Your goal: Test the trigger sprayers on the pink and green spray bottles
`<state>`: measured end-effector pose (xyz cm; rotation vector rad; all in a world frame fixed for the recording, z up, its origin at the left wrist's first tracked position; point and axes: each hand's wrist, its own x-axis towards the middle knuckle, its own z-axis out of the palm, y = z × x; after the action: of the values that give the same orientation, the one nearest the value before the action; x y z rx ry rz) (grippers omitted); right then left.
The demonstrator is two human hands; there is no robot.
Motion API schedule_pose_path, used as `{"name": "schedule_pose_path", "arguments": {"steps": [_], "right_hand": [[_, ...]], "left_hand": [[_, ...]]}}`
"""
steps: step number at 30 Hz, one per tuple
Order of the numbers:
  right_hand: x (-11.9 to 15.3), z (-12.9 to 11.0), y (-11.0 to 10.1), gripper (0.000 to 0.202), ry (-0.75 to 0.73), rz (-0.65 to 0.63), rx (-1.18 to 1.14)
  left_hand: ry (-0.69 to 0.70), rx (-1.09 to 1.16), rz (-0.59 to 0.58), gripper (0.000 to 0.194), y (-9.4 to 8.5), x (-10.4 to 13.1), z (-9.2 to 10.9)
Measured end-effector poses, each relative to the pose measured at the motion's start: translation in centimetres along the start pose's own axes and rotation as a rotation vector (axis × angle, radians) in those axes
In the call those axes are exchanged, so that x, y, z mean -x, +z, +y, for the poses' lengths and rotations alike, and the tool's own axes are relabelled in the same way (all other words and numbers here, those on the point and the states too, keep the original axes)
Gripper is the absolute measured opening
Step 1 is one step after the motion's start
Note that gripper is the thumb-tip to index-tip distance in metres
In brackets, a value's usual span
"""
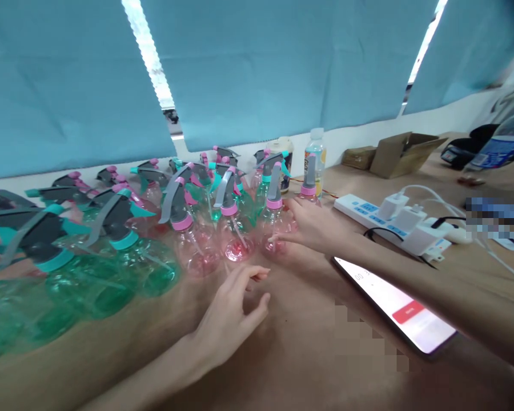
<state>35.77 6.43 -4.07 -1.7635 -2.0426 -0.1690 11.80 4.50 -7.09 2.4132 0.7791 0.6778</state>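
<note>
Right hand (319, 225) is at the near pink bottle (274, 225), at the right end of the crowd on the desk (300, 342), thumb in front and fingers reaching along its side, spread rather than pinched; how firm that touch is, I can't tell. Left hand (229, 319) hangs just this side of the pink row, empty, fingers loosely curled, thumb apart.

As for how far things have got: the necks I can see all wear spray heads, the green bottles (148, 265) and pink ones bunched close, another pink-collared bottle (309, 191) just beyond the right hand. Anything left undone? The view doesn't settle it. The near pink bottle stands upright, long axis rising from the desk, its grey lever (274, 182) facing the person.
</note>
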Motion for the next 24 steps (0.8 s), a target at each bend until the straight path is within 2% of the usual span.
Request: {"name": "schedule_pose_path", "arguments": {"steps": [10, 13, 16, 18, 21, 24], "right_hand": [[-0.4, -1.1, -0.3, 0.051, 0.093, 0.023, 0.073], [-0.1, -1.0, -0.1, 0.060, 0.094, 0.044, 0.064], [0.9, -0.8, -0.9, 0.065, 0.115, 0.101, 0.020], [1.9, -0.6, -2.1, 0.054, 0.152, 0.141, -0.035], [3.3, 0.4, -3.8, 0.024, 0.222, 0.152, -0.098], [3.9, 2.3, -4.3, 0.023, 0.322, 0.191, -0.074]], "left_hand": [[-0.006, -0.006, 0.053, 0.021, 0.1, -1.3, -0.2], [-0.040, 0.013, 0.055, 0.020, 0.2, -1.7, -0.3], [-0.052, 0.023, 0.045, 0.020, 0.1, -2.0, -0.2], [-0.063, 0.036, 0.028, 0.020, 0.0, -2.3, -0.2], [-0.080, 0.060, -0.008, 0.022, -0.1, -3.2, -0.1], [-0.096, 0.072, -0.032, 0.024, 0.3, -4.4, 0.2]]}}
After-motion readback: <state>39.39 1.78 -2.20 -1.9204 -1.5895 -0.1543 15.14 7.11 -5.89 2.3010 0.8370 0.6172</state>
